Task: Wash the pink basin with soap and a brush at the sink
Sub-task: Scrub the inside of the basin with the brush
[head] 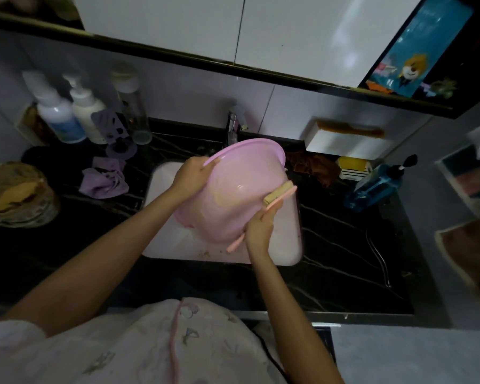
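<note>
Pink round basin [233, 195] tilted; bristly brush [278, 194] against its side.

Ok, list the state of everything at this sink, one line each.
Pink basin: tilted on edge over the sink.
Left hand: grips the basin's rim.
Brush: bristles against the basin's wall.
Right hand: holds the brush's handle.
Faucet: flow cannot be told.
Purple cloth: crumpled on the counter.

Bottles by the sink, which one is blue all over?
The blue bottle with the black pump, right of the sink. At back left, the capped bottle and pump bottle are white, the tall bottle clear.
</note>
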Demonstrator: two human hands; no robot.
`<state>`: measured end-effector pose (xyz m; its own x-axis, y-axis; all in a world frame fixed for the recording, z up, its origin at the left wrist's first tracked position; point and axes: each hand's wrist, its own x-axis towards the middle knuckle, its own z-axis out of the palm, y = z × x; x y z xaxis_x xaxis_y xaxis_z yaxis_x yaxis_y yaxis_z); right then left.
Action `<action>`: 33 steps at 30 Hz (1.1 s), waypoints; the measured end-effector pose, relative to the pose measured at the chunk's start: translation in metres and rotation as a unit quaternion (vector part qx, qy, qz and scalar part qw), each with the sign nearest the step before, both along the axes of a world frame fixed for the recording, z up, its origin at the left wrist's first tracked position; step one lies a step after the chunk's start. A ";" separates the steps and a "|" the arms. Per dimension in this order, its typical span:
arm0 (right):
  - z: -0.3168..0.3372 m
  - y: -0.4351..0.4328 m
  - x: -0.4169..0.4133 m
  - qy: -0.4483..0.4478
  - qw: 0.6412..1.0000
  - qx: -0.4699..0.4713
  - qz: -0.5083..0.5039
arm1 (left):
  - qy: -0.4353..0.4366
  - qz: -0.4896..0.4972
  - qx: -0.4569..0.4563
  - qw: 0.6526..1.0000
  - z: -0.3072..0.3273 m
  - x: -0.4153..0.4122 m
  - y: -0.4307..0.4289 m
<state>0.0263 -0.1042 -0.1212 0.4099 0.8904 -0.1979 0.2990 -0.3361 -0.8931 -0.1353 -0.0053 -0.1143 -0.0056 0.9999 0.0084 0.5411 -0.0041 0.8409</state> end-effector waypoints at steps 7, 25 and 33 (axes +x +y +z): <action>0.030 -0.002 -0.017 0.189 0.980 -0.063 -0.016 | -0.040 0.022 -0.002 0.999 0.001 -0.002 -0.007; 0.030 0.000 -0.005 0.152 0.956 -0.249 0.016 | -0.037 0.064 0.010 0.997 -0.011 -0.009 -0.011; 0.031 0.007 0.001 0.026 0.972 -0.231 0.044 | -0.040 0.069 0.001 0.997 -0.009 -0.005 -0.012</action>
<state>0.0268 -0.0974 -0.0898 0.3146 0.7326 -0.6036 0.3030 -0.6801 -0.6675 -0.1408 -0.0178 -0.1236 -0.1432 0.9897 0.0047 0.4686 0.0636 0.8811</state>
